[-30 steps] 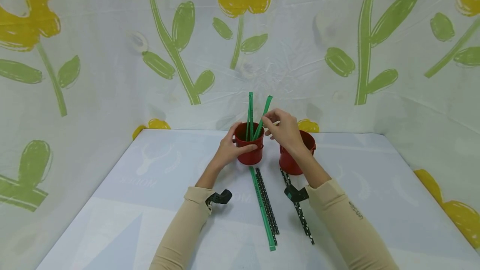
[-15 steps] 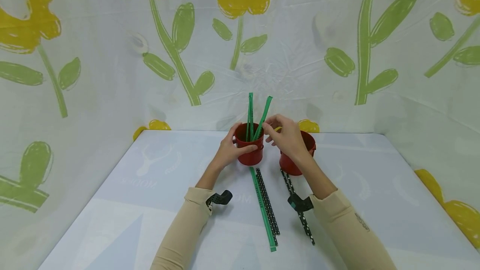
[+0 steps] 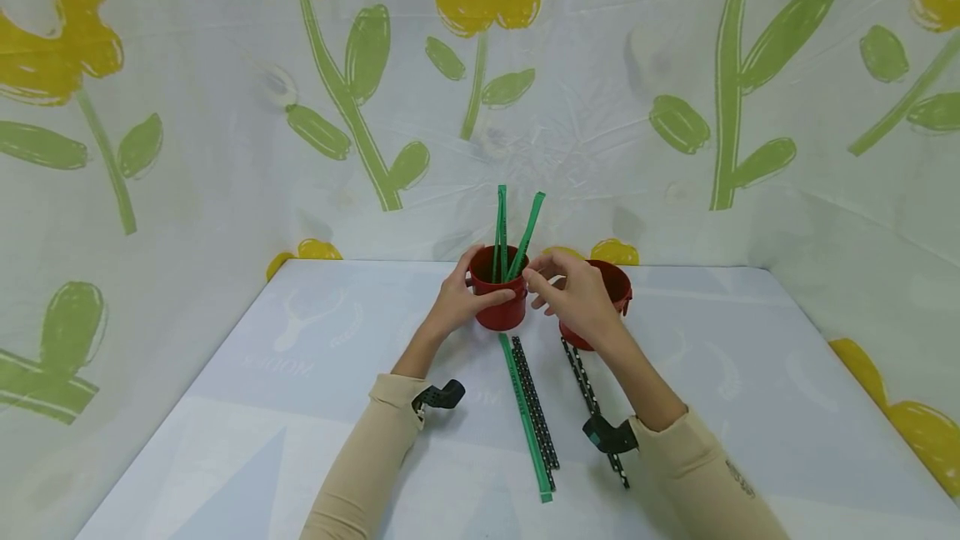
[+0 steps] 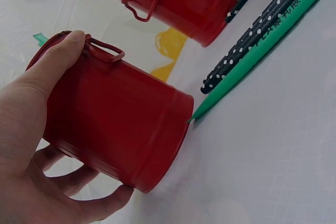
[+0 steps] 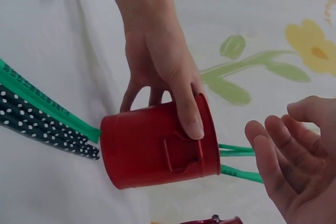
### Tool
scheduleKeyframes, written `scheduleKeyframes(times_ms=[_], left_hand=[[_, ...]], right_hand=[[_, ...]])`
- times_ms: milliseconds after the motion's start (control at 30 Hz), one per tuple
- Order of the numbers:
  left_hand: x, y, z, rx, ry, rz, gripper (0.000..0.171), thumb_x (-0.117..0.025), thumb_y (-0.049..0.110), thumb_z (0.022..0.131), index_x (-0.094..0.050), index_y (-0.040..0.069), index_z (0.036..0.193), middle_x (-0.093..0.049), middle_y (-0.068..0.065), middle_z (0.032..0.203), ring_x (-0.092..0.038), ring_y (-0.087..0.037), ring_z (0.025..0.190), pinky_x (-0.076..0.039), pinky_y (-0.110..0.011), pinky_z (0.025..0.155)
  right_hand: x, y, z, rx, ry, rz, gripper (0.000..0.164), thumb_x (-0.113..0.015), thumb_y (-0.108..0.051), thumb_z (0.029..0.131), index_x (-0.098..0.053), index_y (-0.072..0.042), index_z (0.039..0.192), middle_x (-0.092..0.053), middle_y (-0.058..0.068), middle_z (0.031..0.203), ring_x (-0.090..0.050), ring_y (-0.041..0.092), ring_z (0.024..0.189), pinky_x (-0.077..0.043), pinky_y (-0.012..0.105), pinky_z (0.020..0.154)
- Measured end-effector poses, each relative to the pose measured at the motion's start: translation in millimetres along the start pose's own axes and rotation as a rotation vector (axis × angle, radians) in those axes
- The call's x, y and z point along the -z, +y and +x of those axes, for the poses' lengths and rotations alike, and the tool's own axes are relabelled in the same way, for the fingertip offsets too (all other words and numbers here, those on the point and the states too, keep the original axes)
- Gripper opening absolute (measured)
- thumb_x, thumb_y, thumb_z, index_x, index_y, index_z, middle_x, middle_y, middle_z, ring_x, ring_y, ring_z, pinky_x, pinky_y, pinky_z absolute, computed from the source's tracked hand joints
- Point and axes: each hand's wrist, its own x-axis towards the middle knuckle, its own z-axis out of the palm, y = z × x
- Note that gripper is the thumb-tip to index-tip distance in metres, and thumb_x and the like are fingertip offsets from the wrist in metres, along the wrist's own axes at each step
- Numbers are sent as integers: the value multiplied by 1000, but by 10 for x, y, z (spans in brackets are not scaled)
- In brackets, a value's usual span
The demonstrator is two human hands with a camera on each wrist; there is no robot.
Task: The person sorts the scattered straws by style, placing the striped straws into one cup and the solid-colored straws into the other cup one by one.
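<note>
My left hand grips a small red metal bucket, its thumb across the near side below the rim and the fingers round the other side. Slim green wrapped straws stand in this bucket, one leaning right. Just right of the rim is my right hand, with loosely bent fingers and nothing in them, as the right wrist view shows (the right hand apart from the bucket). A second red bucket stands behind the right hand, partly hidden by it; its inside is mostly out of sight.
On the table in front of the left bucket lie a green wrapped straw and black straws with white dots side by side. Black straws with white stars lie before the right bucket, partly under the right wrist camera. A flowered curtain hangs behind.
My right hand has let go of the leaning green straw and moved down and slightly right, away from its upper part. The left hand and its bucket have stayed in place.
</note>
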Motion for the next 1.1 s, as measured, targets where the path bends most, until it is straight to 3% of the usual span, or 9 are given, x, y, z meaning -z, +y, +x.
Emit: scheduleKeyframes(times_ms=[600,1100], left_hand=[[4,5,-4,0,1,-1,88,-80,43,79,-28,40,149,-46,7,146,-43,-24,135,-51,-50,101],[8,5,-3,2,3,1,89,-80,42,79,-27,39,150,-46,5,147,-44,-26,135,-50,-50,102]], right_hand=[[-101,67,-230,-60,-37,-30,22,-64,-29,95,-66,-12,109,-73,7,98,-69,10,65,-58,24,60],[-240,72,-256,-160,-219,-108,23,-66,-31,93,-66,-15,110,-74,6,96,-70,15,65,-59,26,62]])
